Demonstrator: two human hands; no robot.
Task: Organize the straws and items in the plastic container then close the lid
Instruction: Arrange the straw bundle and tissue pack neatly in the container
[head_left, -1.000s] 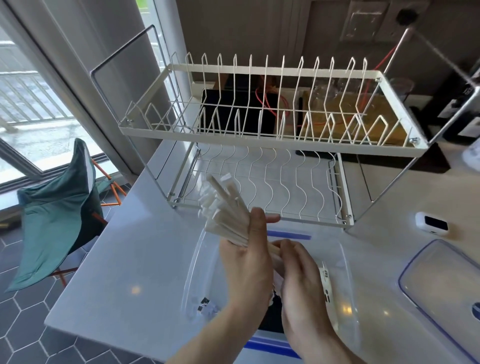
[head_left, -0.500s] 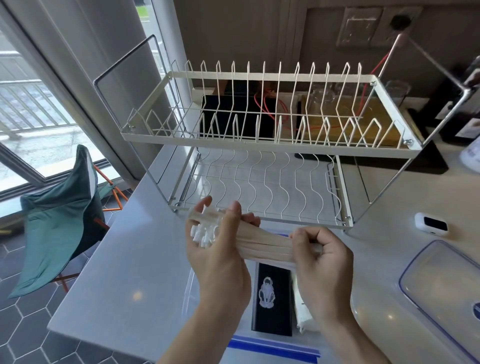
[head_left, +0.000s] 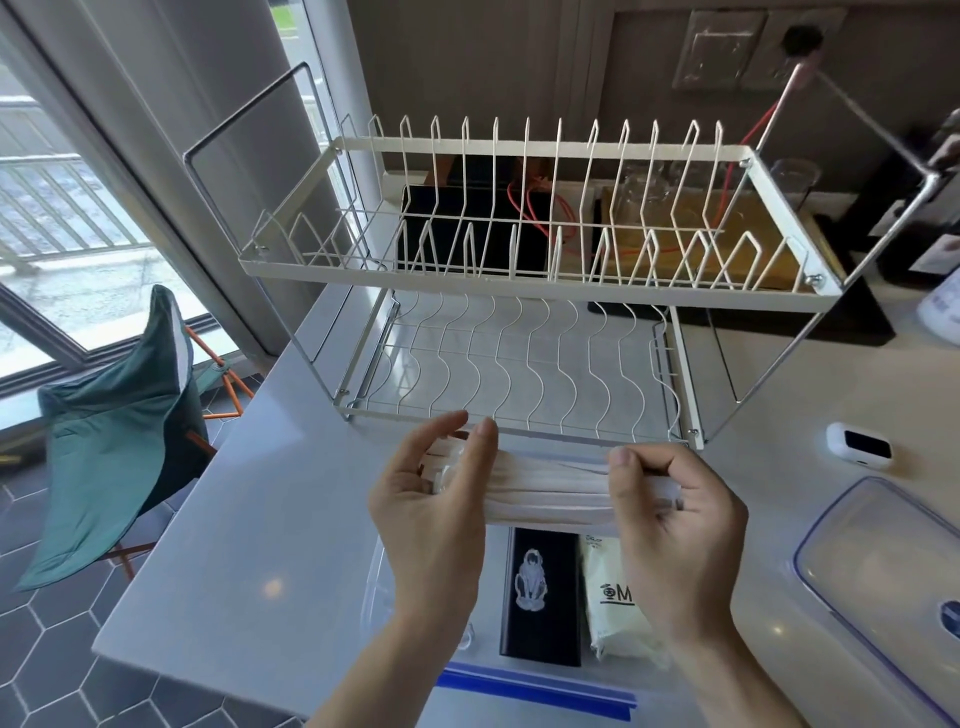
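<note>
**Both hands hold the straw bundle level above the container**

The left hand (head_left: 436, 499) wraps its fingers and thumb round the left end of the straws (head_left: 545, 493), a bundle of pale paper-wrapped sticks lying crosswise. The right hand (head_left: 670, 514) curls round the right end, thumb on top. The bundle hangs in the air just in front of the dish rack (head_left: 519, 291) and above the far part of the container (head_left: 379, 587).

The clear container sits on the counter (head_left: 249, 519) below the hands, with a blue strip along its near edge. Inside it lie a black box (head_left: 540, 587) with a white figure on it and, just beside it on the right, a cream packet (head_left: 618, 608) with dark print. The lid (head_left: 883, 566), clear with a blue rim, rests on the counter to the right, apart from the container. A small white device (head_left: 860, 446) lies beyond the lid. A green chair (head_left: 119, 436) stands on the tiled floor to the left.
</note>
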